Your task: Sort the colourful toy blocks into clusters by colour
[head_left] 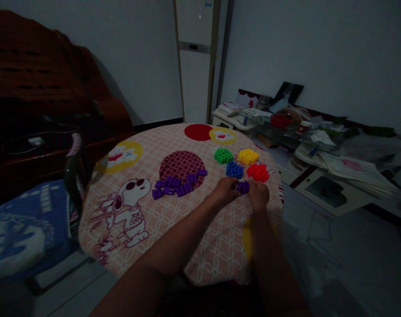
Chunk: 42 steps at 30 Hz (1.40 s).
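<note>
My left hand point(226, 190) and my right hand point(259, 195) meet at a small cluster of purple pegs point(243, 187) on the round table point(174, 224). The fingers of both hands are curled and pinch the cluster from either side. Just beyond it sit packed clusters of pegs: blue point(234, 169), red point(259, 172), green point(223, 155) and yellow point(248, 156). To the left of my hands, several loose purple pegs point(177, 184) lie scattered over the cloth.
A cartoon-printed cloth covers the table. A dark wooden sofa point(38, 92) and a blue cushion point(22, 229) stand on the left. A low glass-topped table point(286, 127) piled with papers and clutter fills the right. A tall white unit point(196, 57) stands behind.
</note>
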Each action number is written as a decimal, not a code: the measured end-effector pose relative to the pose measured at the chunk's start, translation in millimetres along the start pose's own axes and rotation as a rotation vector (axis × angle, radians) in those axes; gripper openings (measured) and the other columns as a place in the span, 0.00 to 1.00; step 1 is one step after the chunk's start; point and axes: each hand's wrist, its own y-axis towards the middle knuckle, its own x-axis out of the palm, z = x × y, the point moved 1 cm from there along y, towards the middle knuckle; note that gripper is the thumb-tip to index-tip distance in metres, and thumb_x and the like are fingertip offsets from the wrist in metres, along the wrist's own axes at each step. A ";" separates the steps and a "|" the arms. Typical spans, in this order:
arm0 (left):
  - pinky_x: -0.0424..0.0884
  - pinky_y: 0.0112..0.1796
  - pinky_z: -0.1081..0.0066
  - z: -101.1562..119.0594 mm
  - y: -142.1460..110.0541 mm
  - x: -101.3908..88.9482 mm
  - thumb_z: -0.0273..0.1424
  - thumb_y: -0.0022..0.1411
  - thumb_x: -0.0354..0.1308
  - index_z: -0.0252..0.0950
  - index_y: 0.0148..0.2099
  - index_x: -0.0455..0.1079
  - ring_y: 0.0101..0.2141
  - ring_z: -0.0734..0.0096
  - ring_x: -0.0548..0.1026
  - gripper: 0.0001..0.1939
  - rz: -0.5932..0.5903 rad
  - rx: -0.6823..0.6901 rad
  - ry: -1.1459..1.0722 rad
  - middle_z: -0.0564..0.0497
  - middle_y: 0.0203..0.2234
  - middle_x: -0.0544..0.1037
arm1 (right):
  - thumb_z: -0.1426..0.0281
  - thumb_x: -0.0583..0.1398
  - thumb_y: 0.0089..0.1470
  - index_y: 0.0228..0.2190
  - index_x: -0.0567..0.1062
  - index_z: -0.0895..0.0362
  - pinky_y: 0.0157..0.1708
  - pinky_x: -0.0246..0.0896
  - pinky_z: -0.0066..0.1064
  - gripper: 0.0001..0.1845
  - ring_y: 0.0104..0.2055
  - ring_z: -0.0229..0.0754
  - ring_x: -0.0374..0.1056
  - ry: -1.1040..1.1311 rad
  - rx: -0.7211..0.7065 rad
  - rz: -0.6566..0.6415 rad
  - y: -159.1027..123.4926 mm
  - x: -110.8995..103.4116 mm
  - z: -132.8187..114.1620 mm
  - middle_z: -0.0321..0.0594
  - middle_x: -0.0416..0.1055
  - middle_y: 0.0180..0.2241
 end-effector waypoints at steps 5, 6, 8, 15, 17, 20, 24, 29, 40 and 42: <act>0.69 0.38 0.71 0.5 2.0 10.1 0.28 0.49 0.67 0.34 0.51 0.76 0.35 0.68 0.76 0.24 0.048 0.030 -0.054 0.50 0.34 0.80 | 0.59 0.47 0.66 0.29 0.82 0.59 0.29 0.43 0.33 0.30 0.29 0.41 0.61 -0.013 0.054 -0.020 -0.5 -0.6 -0.4 0.48 0.75 0.29; 0.69 0.38 0.72 1.1 2.0 12.0 0.28 0.49 0.66 0.34 0.50 0.76 0.35 0.68 0.76 0.23 0.052 0.038 -0.070 0.51 0.33 0.80 | 0.59 0.47 0.66 0.29 0.82 0.59 0.29 0.42 0.33 0.30 0.29 0.41 0.61 -0.010 0.062 -0.027 -0.5 -1.0 -0.6 0.48 0.75 0.29; 0.69 0.36 0.72 2.5 1.9 14.4 0.27 0.49 0.66 0.33 0.48 0.76 0.34 0.68 0.75 0.21 0.057 0.053 -0.083 0.51 0.32 0.79 | 0.58 0.47 0.65 0.29 0.83 0.59 0.29 0.42 0.33 0.30 0.28 0.41 0.60 -0.007 0.074 -0.038 -0.4 -1.7 -0.9 0.48 0.75 0.29; 0.70 0.41 0.69 3.6 1.8 14.2 0.30 0.48 0.68 0.35 0.48 0.77 0.37 0.65 0.76 0.22 0.060 0.056 -0.033 0.49 0.37 0.80 | 0.55 0.47 0.64 0.28 0.83 0.59 0.29 0.44 0.33 0.31 0.28 0.42 0.61 0.042 0.088 -0.006 -0.3 -4.5 -1.3 0.48 0.76 0.28; 0.71 0.42 0.69 3.0 1.1 13.9 0.30 0.47 0.69 0.35 0.52 0.75 0.38 0.64 0.76 0.27 0.064 0.036 -0.023 0.49 0.38 0.80 | 0.55 0.48 0.63 0.28 0.83 0.59 0.29 0.45 0.33 0.31 0.28 0.41 0.61 0.057 0.093 0.005 -0.7 -5.1 -1.1 0.48 0.76 0.27; 0.71 0.41 0.69 4.1 0.0 5.8 0.29 0.47 0.68 0.36 0.55 0.75 0.38 0.64 0.76 0.29 0.088 0.024 -0.002 0.47 0.39 0.81 | 0.55 0.47 0.62 0.26 0.83 0.60 0.29 0.45 0.33 0.31 0.26 0.41 0.59 0.070 0.078 0.022 -1.4 -5.3 -0.8 0.47 0.74 0.25; 0.71 0.41 0.71 3.6 -1.2 -34.0 0.25 0.52 0.63 0.35 0.47 0.79 0.35 0.67 0.77 0.18 0.103 0.041 0.057 0.49 0.35 0.81 | 0.56 0.47 0.62 0.22 0.80 0.60 0.28 0.44 0.33 0.32 0.24 0.40 0.57 0.097 0.056 0.049 -2.1 -4.6 -0.7 0.44 0.71 0.22; 0.70 0.43 0.67 -23.2 -15.3 -110.0 0.28 0.58 0.59 0.36 0.48 0.77 0.40 0.61 0.78 0.15 0.296 -0.174 0.297 0.45 0.40 0.82 | 0.56 0.48 0.62 0.22 0.79 0.59 0.28 0.44 0.33 0.30 0.25 0.39 0.58 0.114 0.060 0.076 -2.8 -2.5 -0.2 0.44 0.72 0.23; 0.71 0.43 0.64 -52.0 -30.7 -133.8 0.33 0.54 0.65 0.36 0.42 0.75 0.42 0.53 0.77 0.12 0.139 -0.396 0.494 0.43 0.40 0.81 | 0.59 0.47 0.61 0.24 0.79 0.62 0.29 0.45 0.33 0.29 0.26 0.40 0.59 0.083 0.062 0.075 -1.0 -1.0 1.5 0.48 0.74 0.25; 0.70 0.46 0.64 -46.3 -26.6 -128.9 0.30 0.58 0.61 0.35 0.46 0.74 0.45 0.56 0.77 0.12 0.227 -0.290 0.429 0.42 0.44 0.80 | 0.59 0.47 0.61 0.24 0.79 0.62 0.29 0.45 0.33 0.28 0.26 0.40 0.59 0.081 0.063 0.064 -0.4 -0.8 1.8 0.47 0.73 0.24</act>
